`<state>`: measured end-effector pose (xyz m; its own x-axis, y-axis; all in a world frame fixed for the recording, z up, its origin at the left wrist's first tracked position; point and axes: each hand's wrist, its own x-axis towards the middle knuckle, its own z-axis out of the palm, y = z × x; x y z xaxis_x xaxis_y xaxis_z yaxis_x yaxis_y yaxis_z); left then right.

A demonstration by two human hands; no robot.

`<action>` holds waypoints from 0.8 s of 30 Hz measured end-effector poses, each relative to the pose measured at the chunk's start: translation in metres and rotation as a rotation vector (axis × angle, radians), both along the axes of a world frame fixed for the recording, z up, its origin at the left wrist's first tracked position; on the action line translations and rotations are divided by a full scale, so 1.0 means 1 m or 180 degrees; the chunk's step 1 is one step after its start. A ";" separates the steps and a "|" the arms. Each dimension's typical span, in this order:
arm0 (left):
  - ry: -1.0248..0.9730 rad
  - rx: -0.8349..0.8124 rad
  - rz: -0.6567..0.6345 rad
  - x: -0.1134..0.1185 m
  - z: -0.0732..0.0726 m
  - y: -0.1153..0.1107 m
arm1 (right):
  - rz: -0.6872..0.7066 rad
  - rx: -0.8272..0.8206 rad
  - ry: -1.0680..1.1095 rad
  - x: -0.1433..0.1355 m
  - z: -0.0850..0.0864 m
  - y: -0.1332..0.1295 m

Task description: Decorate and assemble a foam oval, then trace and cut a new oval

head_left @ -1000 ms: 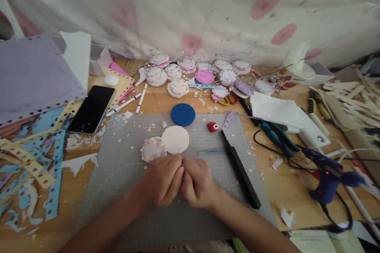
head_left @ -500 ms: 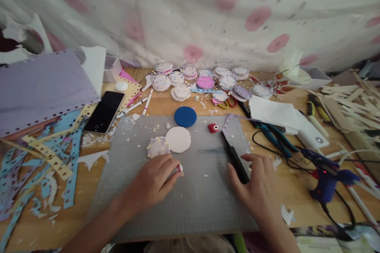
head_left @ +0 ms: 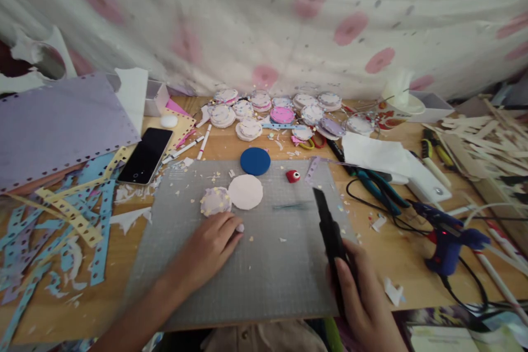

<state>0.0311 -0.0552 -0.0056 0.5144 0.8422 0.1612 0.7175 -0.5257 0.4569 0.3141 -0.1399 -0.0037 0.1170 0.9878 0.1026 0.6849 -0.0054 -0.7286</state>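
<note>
My right hand (head_left: 357,291) is wrapped round the handle of a black utility knife (head_left: 330,231), raised a little above the mat, its dark blade pointing away from me. My left hand (head_left: 214,245) rests on the grey cutting mat (head_left: 284,275), pinching a small whitish piece (head_left: 240,227) whose kind I cannot make out. Just beyond those fingers lies a scalloped lilac-and-yellow disc (head_left: 216,201), with a plain white disc (head_left: 246,192) beside it. A blue round disc (head_left: 255,161) sits at the mat's far edge. To its right is a small red object with an eye (head_left: 293,176).
Several decorated discs (head_left: 247,128) line the table's back. Patterned paper strips (head_left: 103,231) and a phone (head_left: 146,155) lie on the left. On the right are pliers (head_left: 381,192), a blue glue gun (head_left: 447,242) with its cable, and wooden sticks (head_left: 490,126).
My right hand has closed on the utility knife and lifted it off the mat, drawing it toward me. My left hand has stayed nearly in place, still pinching the small piece.
</note>
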 end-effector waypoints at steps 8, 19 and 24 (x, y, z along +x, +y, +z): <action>-0.0763 -0.0464 0.0210 0.004 0.009 -0.003 | 0.0415 -0.0215 0.0495 -0.039 -0.003 -0.028; -0.0702 -0.0788 0.0336 -0.002 0.017 -0.003 | 0.0481 -0.0128 0.0509 -0.058 -0.014 -0.032; -0.0695 -0.0794 0.0365 -0.003 0.006 -0.007 | 0.0482 -0.0016 0.0470 -0.070 -0.023 -0.042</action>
